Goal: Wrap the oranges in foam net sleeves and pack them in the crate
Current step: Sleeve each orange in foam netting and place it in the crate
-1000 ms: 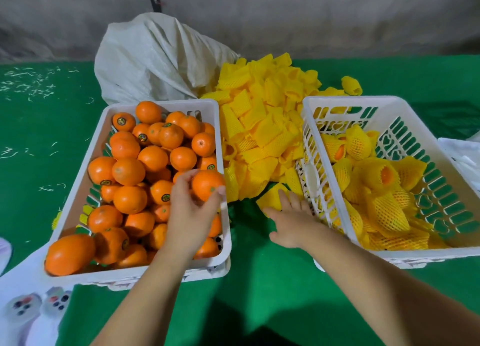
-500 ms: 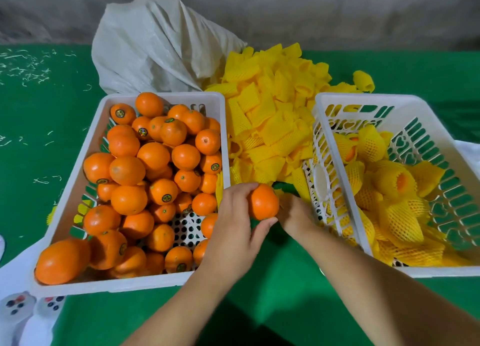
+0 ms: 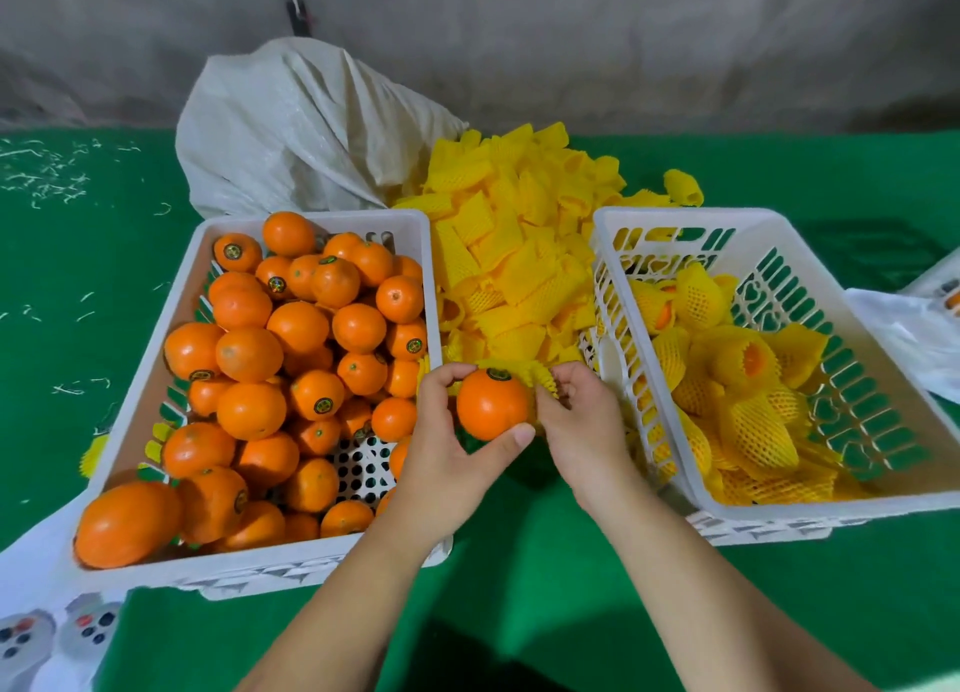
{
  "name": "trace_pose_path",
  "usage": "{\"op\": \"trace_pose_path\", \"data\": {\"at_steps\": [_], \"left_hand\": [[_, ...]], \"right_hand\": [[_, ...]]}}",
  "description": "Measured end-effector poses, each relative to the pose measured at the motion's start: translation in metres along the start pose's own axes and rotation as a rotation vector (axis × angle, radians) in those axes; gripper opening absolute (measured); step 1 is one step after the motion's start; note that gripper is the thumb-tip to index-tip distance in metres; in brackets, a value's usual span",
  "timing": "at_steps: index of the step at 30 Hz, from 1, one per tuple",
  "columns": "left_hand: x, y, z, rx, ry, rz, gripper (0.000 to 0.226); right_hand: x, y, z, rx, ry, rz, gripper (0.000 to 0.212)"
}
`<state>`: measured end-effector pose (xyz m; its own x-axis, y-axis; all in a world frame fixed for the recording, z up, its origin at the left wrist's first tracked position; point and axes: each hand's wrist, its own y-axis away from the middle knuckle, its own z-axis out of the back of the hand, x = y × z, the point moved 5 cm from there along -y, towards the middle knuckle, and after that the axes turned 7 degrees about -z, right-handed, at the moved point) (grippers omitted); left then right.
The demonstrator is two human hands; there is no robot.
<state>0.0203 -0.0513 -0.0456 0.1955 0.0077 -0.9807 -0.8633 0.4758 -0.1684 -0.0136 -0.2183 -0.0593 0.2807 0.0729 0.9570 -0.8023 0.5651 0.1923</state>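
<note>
left hand (image 3: 447,452) is gripping the orange (image 3: 491,405) between the two crates, sticker end facing the pile, so right hand (image 3: 576,416) (pinching a foam sleeve (image 3: 535,377) open) can probably slide it on.

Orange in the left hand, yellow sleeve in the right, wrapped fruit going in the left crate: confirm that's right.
One thing is off. The head view shows the wrapped fruit in the right crate; the left crate holds bare oranges. The rest stands: the left hand grips the orange and the right hand pinches the yellow sleeve.
</note>
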Motion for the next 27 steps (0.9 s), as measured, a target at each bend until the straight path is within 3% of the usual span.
{"op": "trace_pose_path", "data": {"at_steps": [4, 8, 12, 15, 21, 25, 27], "left_hand": [[0.002, 0.007, 0.001, 0.171, 0.272, 0.056, 0.075], [0.001, 0.009, -0.002, 0.303, 0.293, 0.102, 0.078], [0.001, 0.009, -0.001, 0.254, 0.271, 0.144, 0.081], [0.002, 0.009, 0.001, 0.123, 0.216, 0.135, 0.075], [0.004, 0.008, 0.002, -0.040, 0.196, 0.078, 0.076], [0.002, 0.005, 0.002, -0.110, 0.213, 0.046, 0.084], [0.004, 0.005, 0.002, -0.121, 0.217, 0.050, 0.074]], "right_hand": [[0.018, 0.015, 0.003, -0.161, 0.351, 0.287, 0.023], [0.022, 0.024, -0.003, -0.072, 0.330, 0.339, 0.011], [0.031, 0.011, 0.000, -0.026, 0.126, 0.222, 0.027], [0.032, 0.009, 0.005, 0.029, 0.077, 0.185, 0.029], [0.053, 0.037, 0.014, 0.025, -0.059, 0.333, 0.019], [0.068, 0.067, 0.002, 0.042, 0.107, 0.503, 0.025], [0.073, 0.078, -0.002, 0.031, 0.279, 0.666, 0.020]]}}
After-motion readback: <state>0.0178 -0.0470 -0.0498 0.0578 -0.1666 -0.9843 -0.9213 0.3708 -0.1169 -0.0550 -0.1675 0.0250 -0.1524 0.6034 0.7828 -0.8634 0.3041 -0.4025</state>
